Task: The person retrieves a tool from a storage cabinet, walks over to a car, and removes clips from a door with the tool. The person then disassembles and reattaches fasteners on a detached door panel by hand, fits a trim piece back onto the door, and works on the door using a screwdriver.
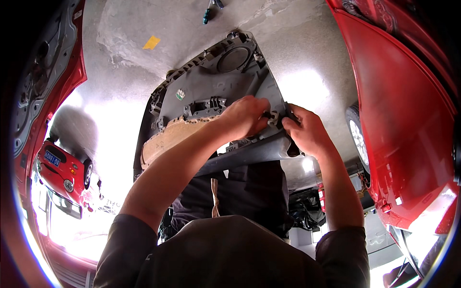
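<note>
A grey car door panel [211,89] lies in front of my body with its inner side facing up. It carries a round speaker grille [234,59], a tan fibre sheet [177,137] and dark clips along its edges. My left hand [245,115] reaches across it, fingers curled together beside a small pale fitting [273,118] near the right edge; what they pinch is hidden. At that same edge, my right hand [306,132] grips the panel, thumb on top and fingers partly hidden behind it.
A red car body [398,125] with a wheel [357,137] stands close on the right. To the left are an open red door [72,72] and a smaller red car [65,175]. A screwdriver [206,17] and a yellow sheet [151,42] lie on the concrete floor.
</note>
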Available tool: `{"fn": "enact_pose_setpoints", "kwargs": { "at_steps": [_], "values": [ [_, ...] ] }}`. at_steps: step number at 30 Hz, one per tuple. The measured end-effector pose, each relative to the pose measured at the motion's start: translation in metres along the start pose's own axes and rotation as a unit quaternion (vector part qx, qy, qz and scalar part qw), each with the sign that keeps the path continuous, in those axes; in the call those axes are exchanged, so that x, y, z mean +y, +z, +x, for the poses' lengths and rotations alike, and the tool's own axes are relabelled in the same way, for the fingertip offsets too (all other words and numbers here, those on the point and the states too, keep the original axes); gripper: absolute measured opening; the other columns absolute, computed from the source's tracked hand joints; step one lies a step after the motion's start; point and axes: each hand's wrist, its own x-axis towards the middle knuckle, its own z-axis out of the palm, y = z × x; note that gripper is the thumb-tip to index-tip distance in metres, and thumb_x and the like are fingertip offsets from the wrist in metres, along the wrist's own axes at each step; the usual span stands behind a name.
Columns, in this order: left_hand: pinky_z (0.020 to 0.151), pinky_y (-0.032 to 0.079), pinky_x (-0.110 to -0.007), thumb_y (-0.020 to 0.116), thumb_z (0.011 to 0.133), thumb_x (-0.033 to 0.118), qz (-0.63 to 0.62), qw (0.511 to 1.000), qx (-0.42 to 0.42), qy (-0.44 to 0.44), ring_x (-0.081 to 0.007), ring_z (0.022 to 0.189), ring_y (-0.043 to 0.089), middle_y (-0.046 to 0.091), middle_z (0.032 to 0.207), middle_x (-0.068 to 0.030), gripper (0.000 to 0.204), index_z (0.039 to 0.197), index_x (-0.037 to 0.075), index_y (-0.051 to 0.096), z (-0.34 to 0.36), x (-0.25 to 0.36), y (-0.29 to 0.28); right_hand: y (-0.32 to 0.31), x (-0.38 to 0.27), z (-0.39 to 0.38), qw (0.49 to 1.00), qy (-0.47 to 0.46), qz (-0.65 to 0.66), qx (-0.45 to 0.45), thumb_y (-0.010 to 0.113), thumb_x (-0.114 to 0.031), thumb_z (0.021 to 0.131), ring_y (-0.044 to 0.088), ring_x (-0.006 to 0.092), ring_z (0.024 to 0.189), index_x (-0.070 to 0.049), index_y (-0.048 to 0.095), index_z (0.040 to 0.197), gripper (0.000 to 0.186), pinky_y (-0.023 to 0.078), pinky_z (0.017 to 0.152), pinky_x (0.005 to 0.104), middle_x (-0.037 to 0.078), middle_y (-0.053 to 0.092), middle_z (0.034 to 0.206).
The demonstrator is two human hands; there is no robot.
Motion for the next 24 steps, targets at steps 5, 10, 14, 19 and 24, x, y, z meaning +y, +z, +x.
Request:
{"fn": "enact_pose_setpoints", "kwargs": {
  "at_steps": [5, 10, 14, 19, 24],
  "values": [
    [0.08, 0.057, -0.044, 0.073, 0.091, 0.012, -0.132, 0.991, 0.013, -0.032, -0.0364, 0.091, 0.072, 0.072, 0.095, -0.0192, 0.027, 0.115, 0.002, 0.065, -0.01, -0.006, 0.009, 0.004, -0.007, -0.001, 1.0, 0.009, 0.004, 0.008, 0.061, -0.017, 0.098, 0.07, 0.0253, 0.083, -0.003, 0.069, 0.124, 0.031, 0.054, 0.082, 0.0395, 0.015, 0.073, 0.088],
    [0.08, 0.057, -0.045, 0.076, 0.089, 0.014, -0.12, 0.992, 0.033, -0.015, -0.0354, 0.092, 0.072, 0.073, 0.094, -0.0167, 0.03, 0.114, 0.001, 0.065, -0.008, -0.001, 0.008, 0.002, -0.003, -0.002, 1.0, 0.003, 0.007, 0.02, 0.06, -0.017, 0.097, 0.07, 0.025, 0.083, -0.003, 0.069, 0.125, 0.033, 0.054, 0.083, 0.0394, 0.015, 0.073, 0.089],
    [0.08, 0.057, -0.049, 0.079, 0.086, 0.02, 0.046, 0.994, 0.088, 0.054, -0.0371, 0.093, 0.07, 0.072, 0.093, -0.0148, 0.032, 0.11, 0.003, 0.067, -0.005, 0.004, -0.003, -0.001, -0.007, -0.002, 0.999, 0.031, -0.014, 0.006, 0.06, -0.017, 0.097, 0.069, 0.0246, 0.082, -0.003, 0.068, 0.129, 0.035, 0.054, 0.082, 0.0394, 0.015, 0.073, 0.089],
    [0.082, 0.057, -0.053, 0.074, 0.089, 0.037, 0.182, 0.981, -0.072, 0.003, -0.0401, 0.097, 0.07, 0.073, 0.094, -0.0153, 0.032, 0.1, 0.007, 0.07, 0.009, 0.017, -0.017, 0.0, -0.013, -0.004, 0.999, 0.032, -0.003, 0.008, 0.061, -0.016, 0.097, 0.069, 0.0256, 0.082, -0.002, 0.068, 0.127, 0.034, 0.053, 0.083, 0.04, 0.016, 0.073, 0.09],
    [0.084, 0.057, -0.053, 0.07, 0.092, 0.038, 0.145, 0.987, -0.071, -0.018, -0.041, 0.097, 0.071, 0.074, 0.095, -0.0164, 0.033, 0.1, 0.007, 0.071, 0.013, 0.028, -0.014, -0.001, -0.012, -0.004, 0.999, 0.009, -0.033, 0.011, 0.061, -0.016, 0.097, 0.069, 0.0269, 0.083, -0.001, 0.068, 0.123, 0.032, 0.054, 0.084, 0.0404, 0.017, 0.073, 0.09]
  ]
}}
